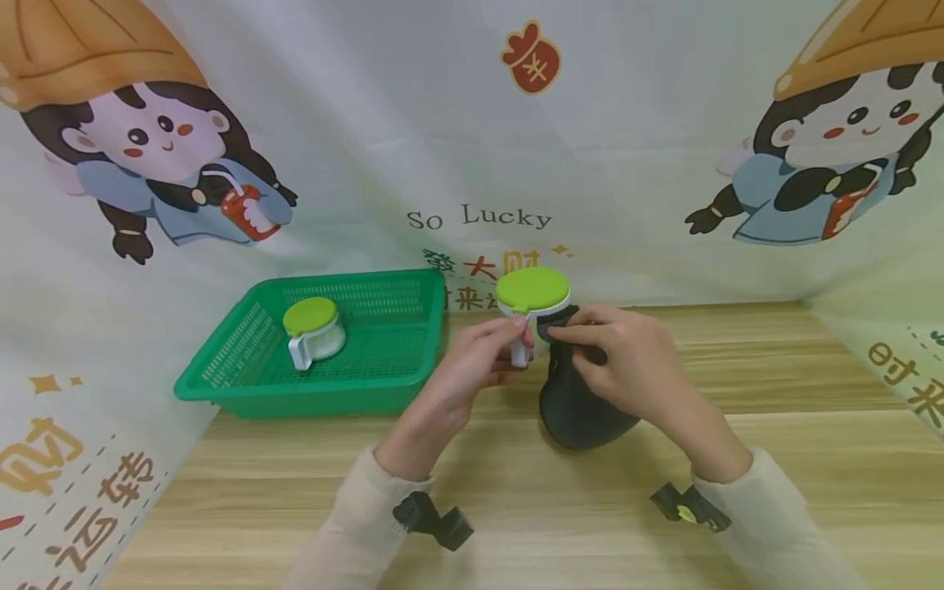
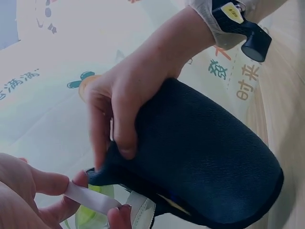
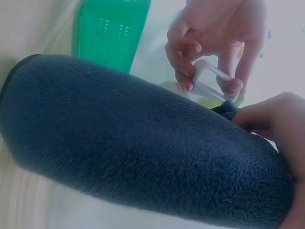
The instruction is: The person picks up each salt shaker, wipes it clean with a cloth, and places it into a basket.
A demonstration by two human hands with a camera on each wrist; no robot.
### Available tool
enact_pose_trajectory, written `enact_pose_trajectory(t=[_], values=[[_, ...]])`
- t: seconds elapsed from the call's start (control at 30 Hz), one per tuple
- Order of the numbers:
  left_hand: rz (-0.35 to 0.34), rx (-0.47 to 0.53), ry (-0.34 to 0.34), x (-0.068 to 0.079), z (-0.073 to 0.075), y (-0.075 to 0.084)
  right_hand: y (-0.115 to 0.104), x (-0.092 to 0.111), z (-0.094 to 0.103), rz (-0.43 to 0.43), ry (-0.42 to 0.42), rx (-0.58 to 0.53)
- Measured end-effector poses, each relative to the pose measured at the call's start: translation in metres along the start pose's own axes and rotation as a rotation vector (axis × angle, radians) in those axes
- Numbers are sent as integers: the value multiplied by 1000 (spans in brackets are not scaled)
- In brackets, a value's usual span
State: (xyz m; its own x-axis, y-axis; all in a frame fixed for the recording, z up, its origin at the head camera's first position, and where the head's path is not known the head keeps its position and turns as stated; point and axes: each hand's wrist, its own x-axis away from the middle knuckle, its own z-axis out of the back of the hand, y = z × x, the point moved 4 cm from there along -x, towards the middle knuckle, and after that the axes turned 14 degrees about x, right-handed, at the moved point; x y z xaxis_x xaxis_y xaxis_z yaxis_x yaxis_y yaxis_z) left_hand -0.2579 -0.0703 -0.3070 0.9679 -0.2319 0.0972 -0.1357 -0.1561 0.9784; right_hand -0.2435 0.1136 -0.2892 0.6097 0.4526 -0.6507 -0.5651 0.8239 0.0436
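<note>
My left hand (image 1: 475,360) grips the white handle (image 1: 520,351) of a seasoning jar held above the table. Its lid (image 1: 533,288) is bright green over a white rim. A dark grey-blue fleecy cloth (image 1: 578,410) hangs from my right hand (image 1: 630,356), whose thumb and fingers pinch its upper edge beside the jar's rim. In the left wrist view the cloth (image 2: 205,148) overlaps part of the jar. Thumb and fingers of the left hand (image 3: 217,33) close round the handle in the right wrist view, where the cloth hides most of the jar body.
A green plastic basket (image 1: 317,401) with slotted sides stands at the left on the wooden table (image 1: 531,524). Inside it sits a second green-lidded jar (image 1: 324,340) with a white handle. A printed curtain (image 1: 354,147) hangs behind the table and along both sides.
</note>
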Motion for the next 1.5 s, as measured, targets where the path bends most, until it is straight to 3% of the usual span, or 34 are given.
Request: enact_pose_trajectory(t=[0.3, 0.4, 0.57, 0.63, 0.83, 0.93, 1.03, 1.2, 1.27, 1.33, 1.5], values=[[24, 34, 8, 1, 3, 1, 0, 0, -8, 47, -151, 7], [22, 16, 8, 0, 2, 0, 2, 0, -6, 36, -125, 4], [7, -24, -6, -3, -1, -2, 5, 1, 1, -10, 7, 3], [5, -30, -13, -4, -2, -2, 6, 1, 2, -19, 8, 7], [31, 4, -17, -3, -1, -3, 6, 1, -5, 4, -227, 19], [35, 14, -14, -3, -1, -3, 7, 1, -7, 23, -265, 11], [27, 2, -11, -3, -1, -2, 8, 0, -6, 16, -214, 1], [15, -18, -13, -4, -3, -1, 10, 0, 3, -13, -38, -9], [17, -21, -13, -4, -3, -1, 10, 1, 5, -23, -16, -8], [22, -19, -15, -4, -3, -1, 10, 1, 4, -28, -50, -6], [31, 2, -13, -2, -1, -2, 9, 1, -4, 18, -238, 23]])
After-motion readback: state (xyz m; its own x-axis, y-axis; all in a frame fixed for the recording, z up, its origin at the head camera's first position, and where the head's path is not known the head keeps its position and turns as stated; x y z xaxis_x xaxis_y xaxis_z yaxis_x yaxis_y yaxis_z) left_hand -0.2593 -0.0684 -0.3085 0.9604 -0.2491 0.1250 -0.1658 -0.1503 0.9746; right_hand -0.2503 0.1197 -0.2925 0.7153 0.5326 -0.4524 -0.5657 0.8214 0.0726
